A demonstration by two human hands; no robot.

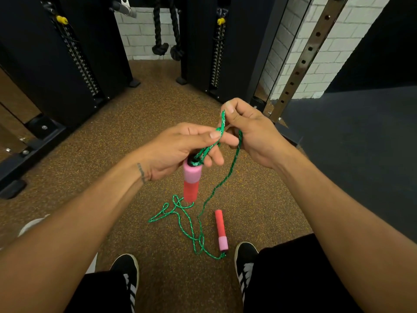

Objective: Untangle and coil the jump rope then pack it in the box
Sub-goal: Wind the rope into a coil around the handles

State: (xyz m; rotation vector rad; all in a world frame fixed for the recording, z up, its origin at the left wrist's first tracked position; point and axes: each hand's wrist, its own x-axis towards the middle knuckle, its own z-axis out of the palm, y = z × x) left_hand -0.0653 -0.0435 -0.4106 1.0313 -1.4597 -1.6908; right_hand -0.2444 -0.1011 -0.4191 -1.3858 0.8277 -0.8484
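Observation:
A green jump rope [228, 175] with pink-and-red foam handles is partly in my hands and partly on the floor. My left hand [178, 147] holds one handle [191, 181] by its top, hanging upright, and pinches rope strands above it. My right hand [250, 129] pinches a loop of the same rope just to the right, fingers closed on it. From there the rope drops to a loose tangle on the floor [187, 220]. The second handle [220, 229] lies flat on the floor between my feet. No box is in view.
Speckled brown rubber floor [135, 123] underfoot, dark mat [352, 136] to the right. Black gym machine frames with weight stacks stand at left [74, 57] and centre [216, 53]. A perforated steel upright [302, 62] leans at right. My black shoes [126, 269] are at the bottom.

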